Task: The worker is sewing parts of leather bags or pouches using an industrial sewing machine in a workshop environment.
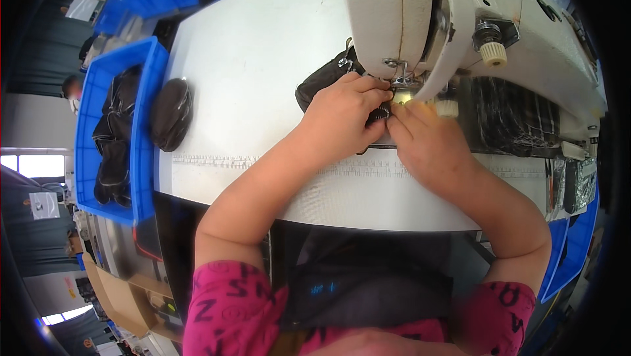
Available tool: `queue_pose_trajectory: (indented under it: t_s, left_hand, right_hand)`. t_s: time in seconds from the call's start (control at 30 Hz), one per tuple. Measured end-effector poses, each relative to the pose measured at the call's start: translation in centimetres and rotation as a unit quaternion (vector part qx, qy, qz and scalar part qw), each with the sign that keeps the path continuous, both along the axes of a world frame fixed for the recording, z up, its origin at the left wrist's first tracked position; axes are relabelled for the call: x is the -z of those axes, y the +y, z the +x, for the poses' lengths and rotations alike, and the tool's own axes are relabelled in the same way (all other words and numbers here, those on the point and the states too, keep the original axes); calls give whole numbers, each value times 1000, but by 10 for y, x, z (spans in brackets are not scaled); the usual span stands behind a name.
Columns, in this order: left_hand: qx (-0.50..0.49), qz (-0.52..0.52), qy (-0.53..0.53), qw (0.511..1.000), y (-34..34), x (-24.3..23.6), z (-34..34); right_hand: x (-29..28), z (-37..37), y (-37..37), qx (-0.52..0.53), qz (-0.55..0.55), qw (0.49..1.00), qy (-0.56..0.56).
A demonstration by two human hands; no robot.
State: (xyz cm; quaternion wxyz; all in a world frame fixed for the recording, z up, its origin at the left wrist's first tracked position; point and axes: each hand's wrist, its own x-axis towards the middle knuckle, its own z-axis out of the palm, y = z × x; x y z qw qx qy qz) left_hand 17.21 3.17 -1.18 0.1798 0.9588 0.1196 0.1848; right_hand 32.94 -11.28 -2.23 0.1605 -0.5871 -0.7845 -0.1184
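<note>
White table (263, 41) carries a sewing machine (374, 21), beside whose needle a dark pouch (319, 83) lies leftward and beyond the hands, long axis partly hidden, left hand (345, 111) nearer and pinching its edge, right hand (430, 146) alongside, grip indeterminable.

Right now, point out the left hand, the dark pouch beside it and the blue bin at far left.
Left hand (347, 111): head view, back of the hand.
Dark pouch (321, 83): head view, its exposed left part.
Blue bin (142, 136): head view, wall nearest the table.
</note>
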Motion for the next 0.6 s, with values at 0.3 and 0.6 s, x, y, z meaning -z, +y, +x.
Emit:
queue_pose_trajectory:
  t_s: [0.3,0.6]
  left_hand:
    - [-49,-128,-31,990,3,5,1]
    - [-110,-380,111,912,19,-11,1]
  right_hand:
    - [1,7,0,-12,19,1000,5]
    - [5,10,6,54,-21,998,23]
